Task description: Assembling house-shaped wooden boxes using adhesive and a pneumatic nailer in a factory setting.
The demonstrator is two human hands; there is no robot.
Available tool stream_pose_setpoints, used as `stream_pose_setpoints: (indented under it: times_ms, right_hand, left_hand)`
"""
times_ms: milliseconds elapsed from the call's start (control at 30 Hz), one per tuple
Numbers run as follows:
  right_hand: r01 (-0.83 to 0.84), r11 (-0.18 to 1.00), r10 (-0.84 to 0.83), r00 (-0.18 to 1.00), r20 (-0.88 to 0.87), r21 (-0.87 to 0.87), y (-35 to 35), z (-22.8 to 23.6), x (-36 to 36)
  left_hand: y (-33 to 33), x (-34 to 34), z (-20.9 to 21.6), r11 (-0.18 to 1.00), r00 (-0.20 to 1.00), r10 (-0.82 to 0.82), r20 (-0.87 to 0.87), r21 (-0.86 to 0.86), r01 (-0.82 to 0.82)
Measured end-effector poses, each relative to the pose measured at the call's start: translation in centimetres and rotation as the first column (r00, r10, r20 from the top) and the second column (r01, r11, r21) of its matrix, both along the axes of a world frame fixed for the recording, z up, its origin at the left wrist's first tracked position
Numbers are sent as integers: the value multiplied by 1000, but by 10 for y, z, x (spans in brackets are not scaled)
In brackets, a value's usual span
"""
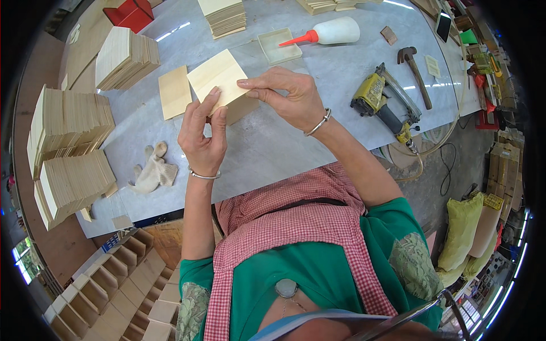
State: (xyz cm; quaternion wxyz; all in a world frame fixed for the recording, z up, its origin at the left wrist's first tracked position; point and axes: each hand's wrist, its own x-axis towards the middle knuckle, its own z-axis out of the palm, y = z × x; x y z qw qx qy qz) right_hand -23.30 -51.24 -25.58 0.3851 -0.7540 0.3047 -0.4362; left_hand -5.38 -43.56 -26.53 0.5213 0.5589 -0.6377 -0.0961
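Both my hands grip a pale thin wooden panel [217,73] over the work table [259,150]. Under its near right edge shows another wooden face [241,109], perhaps part of a small box; how they join is hidden. My left hand [203,139] pinches the near left edge, thumb below and fingertips on top. At the right corner, my right hand [289,95] closes thumb and forefinger on the wood. A loose wooden panel [175,92] lies flat just left of the held piece. Beyond my hands sits a shallow clear tray [280,52], with a white red-tipped glue bottle [336,30] across its edge.
Stacks of thin wooden panels [77,119] line the table's left side, with another stack [223,18] at the back. A white glove [152,170] lies at left. To the right are a yellow nail gun [371,91] with hose and a hammer [418,71]. Open wooden boxes [102,278] stand lower left.
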Motion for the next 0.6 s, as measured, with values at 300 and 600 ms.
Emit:
stream_pose_setpoints:
  times_ms: [300,600]
  right_hand:
    - [63,964,-99,987,127,258,14,-5,-2]
    - [180,980,-189,974,124,83,22,-9,6]
  left_hand:
    - [2,0,-2,999,999,-28,-27,46,29]
    - [5,-1,-2,1000,1000,8,7,8,-8]
